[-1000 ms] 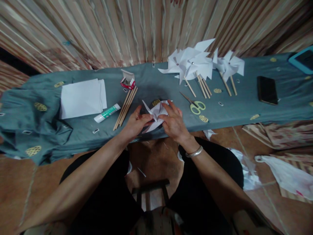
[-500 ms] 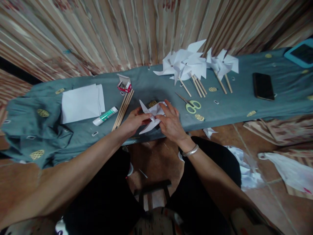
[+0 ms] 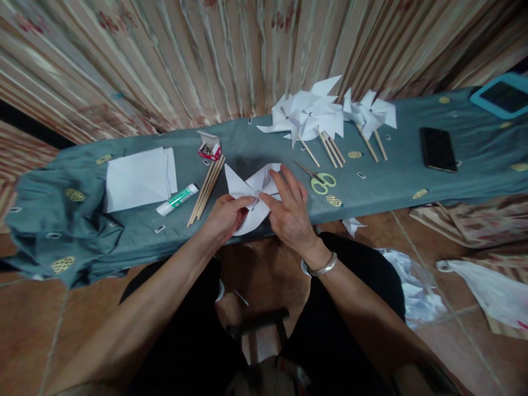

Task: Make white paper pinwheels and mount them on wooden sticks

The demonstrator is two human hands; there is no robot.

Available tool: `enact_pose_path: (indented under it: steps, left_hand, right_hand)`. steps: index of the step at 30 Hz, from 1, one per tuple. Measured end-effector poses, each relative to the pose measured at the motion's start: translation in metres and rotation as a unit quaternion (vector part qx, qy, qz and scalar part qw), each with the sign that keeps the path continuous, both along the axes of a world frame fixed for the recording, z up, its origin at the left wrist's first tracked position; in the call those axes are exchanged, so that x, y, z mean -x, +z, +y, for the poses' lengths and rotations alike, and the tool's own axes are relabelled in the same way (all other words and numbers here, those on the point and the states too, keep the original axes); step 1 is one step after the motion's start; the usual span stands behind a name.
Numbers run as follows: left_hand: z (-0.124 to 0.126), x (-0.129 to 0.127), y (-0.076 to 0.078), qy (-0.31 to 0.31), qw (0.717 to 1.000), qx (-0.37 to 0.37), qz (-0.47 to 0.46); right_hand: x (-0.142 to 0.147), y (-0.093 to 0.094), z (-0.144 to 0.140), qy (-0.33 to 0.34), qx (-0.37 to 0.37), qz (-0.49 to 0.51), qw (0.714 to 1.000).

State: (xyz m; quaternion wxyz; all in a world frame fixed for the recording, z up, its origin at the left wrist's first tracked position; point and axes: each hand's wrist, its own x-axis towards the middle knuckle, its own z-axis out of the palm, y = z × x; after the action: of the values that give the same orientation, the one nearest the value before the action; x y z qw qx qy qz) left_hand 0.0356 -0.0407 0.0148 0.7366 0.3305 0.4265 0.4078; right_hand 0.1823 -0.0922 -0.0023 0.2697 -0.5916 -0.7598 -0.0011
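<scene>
One half-folded paper pinwheel point(image 3: 247, 201) sat at the near edge of the cloth-covered table point(image 3: 396, 181).
The left hand point(image 3: 225, 217) and right hand point(image 3: 289, 212) both pinched its centre folds, blades fanning beyond the fingertips; nearby lay one glue tube point(image 3: 177, 199), one scissors point(image 3: 319, 180), several sticks point(image 3: 206, 190).

Paper pinwheel point(image 3: 251, 199) now opens wider, its flaps spread flatter than before; left hand point(image 3: 225, 218) and right hand point(image 3: 291, 212) press nearer its centre, fingers more extended.
</scene>
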Motion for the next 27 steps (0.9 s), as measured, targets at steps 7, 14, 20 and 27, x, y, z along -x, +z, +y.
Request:
enact_pose_path:
  steps: [7,14,20,27]
  left_hand:
    - [-0.006,0.004,-0.005,0.045,0.999,0.019,-0.004]
    - [-0.004,0.008,-0.004,0.080,0.996,0.011,-0.021]
    - [-0.002,0.013,-0.003,0.082,0.996,0.011,-0.026]
    - [-0.002,0.017,-0.005,0.060,0.997,0.009,-0.040]
  right_hand:
    - [0.004,-0.002,-0.005,0.006,-0.005,-0.015,1.000]
    - [0.011,-0.005,-0.010,0.024,-0.016,-0.033,0.999]
    - [0.015,-0.001,-0.013,0.032,-0.004,-0.004,0.999]
    - [0.015,0.002,-0.015,0.041,-0.016,0.001,0.999]
